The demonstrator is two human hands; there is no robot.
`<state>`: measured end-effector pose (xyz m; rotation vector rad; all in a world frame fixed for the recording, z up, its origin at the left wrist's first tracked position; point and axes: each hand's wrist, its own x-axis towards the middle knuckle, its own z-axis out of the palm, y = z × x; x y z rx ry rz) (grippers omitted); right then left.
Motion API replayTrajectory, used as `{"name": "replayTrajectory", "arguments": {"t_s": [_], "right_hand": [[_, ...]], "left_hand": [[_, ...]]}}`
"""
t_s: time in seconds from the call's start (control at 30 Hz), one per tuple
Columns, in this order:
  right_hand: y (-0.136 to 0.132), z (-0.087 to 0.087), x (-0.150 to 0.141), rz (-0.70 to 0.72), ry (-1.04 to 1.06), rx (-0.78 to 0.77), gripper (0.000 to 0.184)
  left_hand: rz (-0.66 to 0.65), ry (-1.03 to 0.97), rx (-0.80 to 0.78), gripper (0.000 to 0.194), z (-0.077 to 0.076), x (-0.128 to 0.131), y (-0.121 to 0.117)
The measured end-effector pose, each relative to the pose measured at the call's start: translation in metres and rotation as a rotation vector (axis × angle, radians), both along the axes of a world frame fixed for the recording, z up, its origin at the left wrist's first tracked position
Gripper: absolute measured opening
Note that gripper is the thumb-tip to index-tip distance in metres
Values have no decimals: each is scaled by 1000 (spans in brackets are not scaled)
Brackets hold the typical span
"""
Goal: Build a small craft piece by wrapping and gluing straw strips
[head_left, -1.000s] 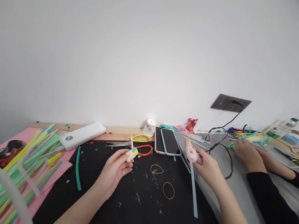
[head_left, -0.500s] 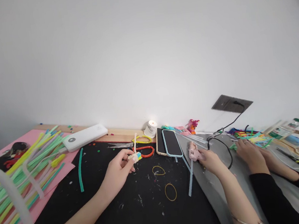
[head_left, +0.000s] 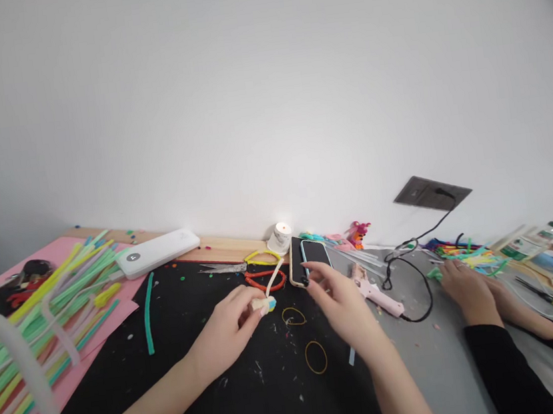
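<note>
My left hand (head_left: 235,323) is closed on a small cream-coloured craft piece (head_left: 264,304) with a blue patch; a thin pale strip (head_left: 275,276) sticks up from it. My right hand (head_left: 341,303) hovers over the near end of a blue-edged phone (head_left: 317,252), thumb and fingers apart, nothing between them. Just right of that hand, a pink hot glue gun (head_left: 382,299) lies on the grey surface. The end of its glue stick (head_left: 352,356) shows below my wrist. Scissors (head_left: 266,280) with red and yellow handles rest beyond my left hand.
Pipe cleaners (head_left: 68,313) are heaped on pink sheets at left, near a white power bank (head_left: 158,252). Two rubber bands (head_left: 316,357) lie on the black mat. A black cord (head_left: 423,276) runs to the wall socket (head_left: 431,193). Another person's hands (head_left: 468,291) work at right.
My right hand has let go of the glue gun and moved left, its fingers now apart. My left hand has shifted slightly right with the cream piece, whose strip now leans right.
</note>
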<state>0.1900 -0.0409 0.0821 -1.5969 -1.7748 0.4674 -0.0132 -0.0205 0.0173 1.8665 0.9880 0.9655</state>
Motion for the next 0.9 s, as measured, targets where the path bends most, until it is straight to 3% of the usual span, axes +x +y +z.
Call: {"name": "replayTrajectory", "arguments": {"t_s": [0.1, 0.3, 0.53, 0.7, 0.9], "right_hand": [[10, -8, -22, -4, 77, 9, 30], [22, -23, -29, -33, 182, 54, 22], [9, -35, -33, -26, 194, 94, 20], [5, -41, -35, 30, 78, 178, 21], [2, -45, -40, 105, 100, 196, 24]], "left_hand": [[-66, 73, 58, 20, 9, -2, -3], [-107, 136, 74, 26, 17, -3, -5], [19, 34, 33, 21, 5, -1, 0], [109, -24, 4, 18, -5, 1, 4], [197, -104, -54, 16, -11, -1, 8]]}}
